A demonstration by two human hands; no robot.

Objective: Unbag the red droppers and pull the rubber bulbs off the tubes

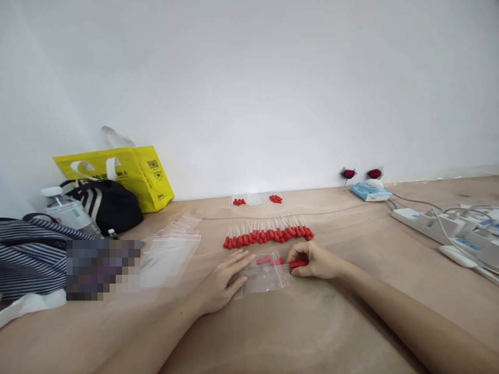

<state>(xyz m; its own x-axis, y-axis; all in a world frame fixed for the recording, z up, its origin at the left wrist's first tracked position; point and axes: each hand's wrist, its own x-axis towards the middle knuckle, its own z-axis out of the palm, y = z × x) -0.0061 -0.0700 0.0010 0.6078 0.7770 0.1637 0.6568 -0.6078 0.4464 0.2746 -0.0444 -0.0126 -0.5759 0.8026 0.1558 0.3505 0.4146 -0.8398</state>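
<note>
A clear zip-lock bag lies flat on the table between my hands, with red-bulbed droppers at its upper part. My left hand rests on the bag's left side, fingers stretched out and apart. At the bag's right edge, my right hand pinches red-bulbed droppers, their thin clear tubes pointing left toward the bag's mouth. How many it holds I cannot tell. Just beyond my hands runs a row of more droppers, red bulbs toward me and tubes pointing away.
Flat zip-lock bags are spread at left. Bagged red droppers lie by the wall. A yellow tote, black bag and bottle stand at left. Right are a tissue pack, power strips and cables.
</note>
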